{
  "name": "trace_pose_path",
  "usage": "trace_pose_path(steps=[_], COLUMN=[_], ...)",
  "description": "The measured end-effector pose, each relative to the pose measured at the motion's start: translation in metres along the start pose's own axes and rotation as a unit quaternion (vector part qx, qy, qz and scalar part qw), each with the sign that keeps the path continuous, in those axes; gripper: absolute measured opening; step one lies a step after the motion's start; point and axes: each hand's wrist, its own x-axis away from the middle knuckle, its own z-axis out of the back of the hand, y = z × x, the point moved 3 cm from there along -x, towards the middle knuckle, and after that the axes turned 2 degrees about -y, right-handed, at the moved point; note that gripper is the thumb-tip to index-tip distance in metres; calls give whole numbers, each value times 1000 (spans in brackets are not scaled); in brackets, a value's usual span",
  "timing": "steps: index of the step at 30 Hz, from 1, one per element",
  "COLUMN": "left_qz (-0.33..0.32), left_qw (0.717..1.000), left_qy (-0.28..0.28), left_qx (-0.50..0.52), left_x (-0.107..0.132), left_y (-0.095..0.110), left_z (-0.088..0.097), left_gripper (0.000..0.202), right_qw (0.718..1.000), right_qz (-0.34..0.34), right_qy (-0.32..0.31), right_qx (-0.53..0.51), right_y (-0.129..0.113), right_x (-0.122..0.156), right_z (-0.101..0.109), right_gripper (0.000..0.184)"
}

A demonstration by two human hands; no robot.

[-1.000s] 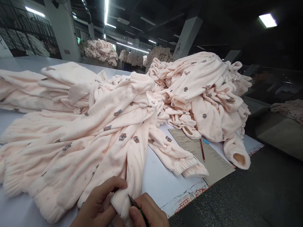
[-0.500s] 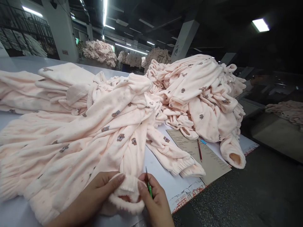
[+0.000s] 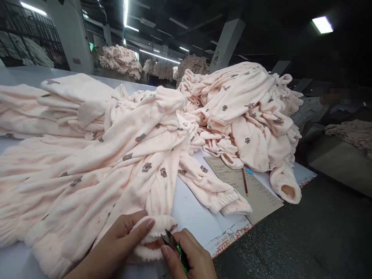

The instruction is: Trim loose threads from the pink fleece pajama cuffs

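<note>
A pale pink fleece garment (image 3: 128, 155) printed with small brown bears lies spread over the table in front of me. My left hand (image 3: 130, 232) pinches one of its cuffs (image 3: 155, 224), thumb on top, with the cuff's opening facing me. In my right hand (image 3: 188, 255) are green-handled thread snips (image 3: 179, 252). Their dark blades are parted and point at the right edge of the cuff opening, touching or very close to the fabric. Another sleeve (image 3: 215, 186) of pink fleece stretches out to the right.
A heap of similar pink garments (image 3: 241, 104) rises at the back right. A printed brown sheet (image 3: 261, 201) lies on the white table (image 3: 192, 211), with a dark red pencil (image 3: 245, 182) and a small blue piece (image 3: 249, 171) on it. More fabric piles (image 3: 120, 62) stand beyond.
My right hand has let go of the cuff's right side and swung the snips round, so their blades now point at the cuff opening. My left hand keeps its hold.
</note>
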Motion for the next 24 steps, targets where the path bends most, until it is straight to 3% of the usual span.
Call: trace_pose_path(steps=[4,10,18,24], left_qz=[-11,46,53,26], left_qw=[1000,978,980,978], left_qy=[16,-19,-23,-35], left_qx=[-3,202,189,204], left_x=[-1,-10,-14,-14], left_y=[-1,-9,-5,-3], left_z=[1,-1,2,1], left_gripper=[37,39,40,35], right_qw=[999,999,999,999], right_qz=[13,5,20,34], right_qy=[3,16,18,20], right_qx=[-31,-32,19,-4], right_y=[-2,1,-6,-5], right_x=[-3,-2,-8,-12], right_z=[1,3,-1,-7], right_gripper=[37,43,45,38])
